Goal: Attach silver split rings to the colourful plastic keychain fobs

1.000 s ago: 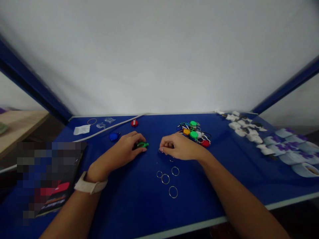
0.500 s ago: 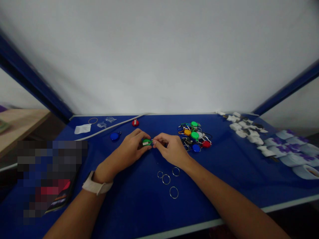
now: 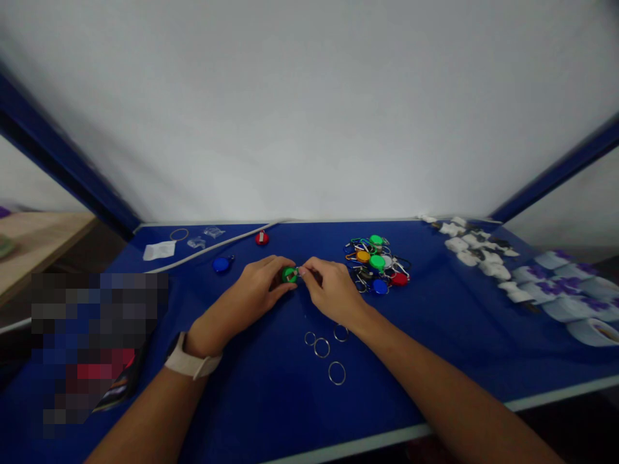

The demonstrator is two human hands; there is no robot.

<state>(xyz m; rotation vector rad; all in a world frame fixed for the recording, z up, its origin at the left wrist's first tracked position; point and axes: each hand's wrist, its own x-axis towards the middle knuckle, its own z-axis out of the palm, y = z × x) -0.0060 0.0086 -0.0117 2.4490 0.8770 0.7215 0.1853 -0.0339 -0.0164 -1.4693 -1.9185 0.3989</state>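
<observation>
On the head cam, our hands have just come together near the far middle of the blue bench (image 3: 251,403): left hand (image 3: 256,291) clenched on a green key tag (image 3: 289,274), right hand (image 3: 333,290) pinching what looks like a metal ring (image 3: 301,272) against it, spare split rings (image 3: 322,348) just below.

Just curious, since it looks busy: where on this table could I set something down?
The widest bare stretch is the blue tabletop below the left hand, left of the steel split rings. Another lies right of them, below the key-tag pile. It is crowded around the green key tag between it and the right hand, and at right by the white packets.
</observation>
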